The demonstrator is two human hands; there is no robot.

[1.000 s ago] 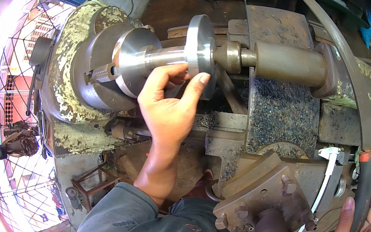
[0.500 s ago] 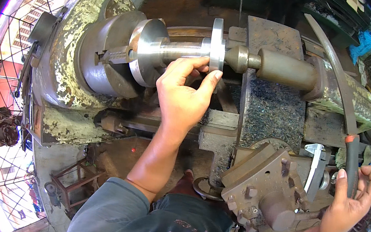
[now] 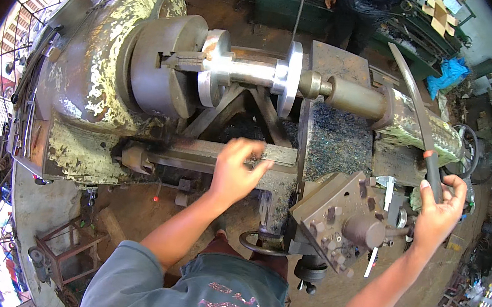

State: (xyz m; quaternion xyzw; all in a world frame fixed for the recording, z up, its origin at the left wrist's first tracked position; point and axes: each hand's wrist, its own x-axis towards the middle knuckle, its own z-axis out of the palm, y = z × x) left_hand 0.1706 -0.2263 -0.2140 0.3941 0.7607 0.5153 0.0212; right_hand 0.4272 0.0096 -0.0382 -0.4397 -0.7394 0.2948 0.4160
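My left hand empty, thumb and fingers apart, over bed rail, clear of flanged metal shaft. Shaft sits between lathe chuck and tailstock center. My right hand clamped on dark handle of long file, blade slanting across tailstock. Pale caliper beside square tool post.

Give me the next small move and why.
Probably bring the empty left hand to the free end of the long tool: the right hand holds it only by the handle, and it stands clear of the spool-shaped workpiece.
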